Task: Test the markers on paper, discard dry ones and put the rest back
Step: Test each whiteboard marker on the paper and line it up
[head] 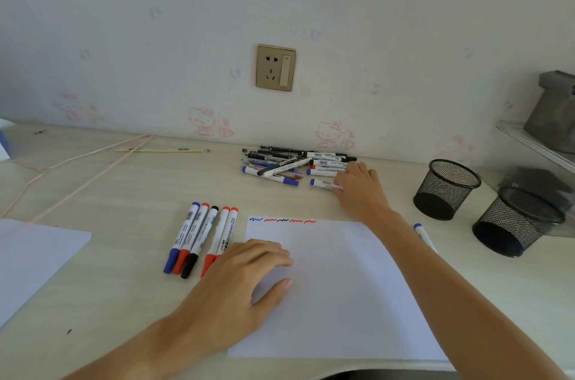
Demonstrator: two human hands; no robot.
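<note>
Landmark = test paper [336,292]. Left edge blocked: row of five markers [202,236] lies just beside it, left hand [239,283] flat across that edge. Far of the paper: marker pile [292,166] against the wall, right hand [361,190] at the pile's right end, its forearm crossing the paper's far right corner. Right of the paper: lone blue-capped marker [424,236] partly under that forearm, then two mesh cups [445,190] near the shelf [535,143]. Open counter [124,186] far left of the paper up to a pink cord [77,162] and second sheet [34,255]
</note>
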